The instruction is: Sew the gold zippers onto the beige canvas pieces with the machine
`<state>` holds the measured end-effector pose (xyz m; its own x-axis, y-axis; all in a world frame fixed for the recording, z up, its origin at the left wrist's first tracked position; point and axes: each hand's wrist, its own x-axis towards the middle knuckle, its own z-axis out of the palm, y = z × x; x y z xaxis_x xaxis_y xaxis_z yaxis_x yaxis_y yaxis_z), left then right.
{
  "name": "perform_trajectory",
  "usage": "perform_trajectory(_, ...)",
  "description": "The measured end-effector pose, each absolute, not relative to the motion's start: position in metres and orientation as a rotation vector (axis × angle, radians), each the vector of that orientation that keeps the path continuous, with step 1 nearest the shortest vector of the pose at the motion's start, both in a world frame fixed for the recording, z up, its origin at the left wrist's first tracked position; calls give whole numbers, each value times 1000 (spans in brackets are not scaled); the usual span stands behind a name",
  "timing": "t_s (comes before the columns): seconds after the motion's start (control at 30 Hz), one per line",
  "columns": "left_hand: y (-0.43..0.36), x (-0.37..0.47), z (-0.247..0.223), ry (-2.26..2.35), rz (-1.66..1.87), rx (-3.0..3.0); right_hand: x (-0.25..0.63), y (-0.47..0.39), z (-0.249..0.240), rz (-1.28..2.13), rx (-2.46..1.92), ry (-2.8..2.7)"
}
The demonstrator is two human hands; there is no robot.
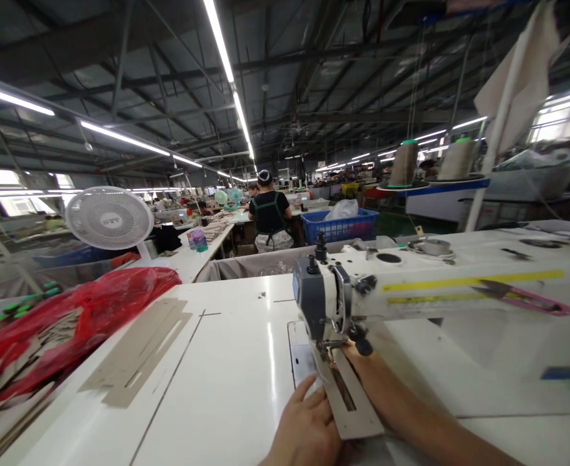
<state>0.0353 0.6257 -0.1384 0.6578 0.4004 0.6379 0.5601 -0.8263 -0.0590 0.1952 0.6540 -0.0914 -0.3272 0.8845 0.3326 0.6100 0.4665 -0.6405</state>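
A sewing machine [321, 298] stands on the white table, its needle area over a flat beige piece [363, 414] with a long slot. My left hand [309, 421] lies at the left edge of this piece, fingers spread and resting on it and the table. On the other side, my right hand [357, 359] reaches behind the machine head at the piece's right edge; its fingers are mostly hidden by the presser parts. Pink-handled snips [523, 296] rest on the machine arm.
Stacked beige pieces [142, 349] lie left on the table [217, 369], beside a red plastic bag [95, 310]. A white fan [110, 218], a blue basket [338, 226] and a seated person [269, 213] are beyond. Thread cones [404, 163] stand right.
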Motion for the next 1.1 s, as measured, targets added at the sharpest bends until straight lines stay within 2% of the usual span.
perform_trajectory(0.37,602,36,-91,-1017,-873,-2996,199,667,-103,266,-1560,-2106)
perform_trajectory(0.63,601,36,-91,-1015,-824,-3026,196,688,-111,261,-1793,-1954)
perform_trajectory(0.83,584,27,-90,-1165,-867,-2744,205,630,-96,270,-1390,-2193)
perform_trajectory(0.93,580,23,-91,-1218,-945,-2687,213,594,-105,128,-1078,-2280)
perform_trajectory(1.1,588,18,-95,-1494,-1063,-2580,219,579,-121,-2,-962,-2264)
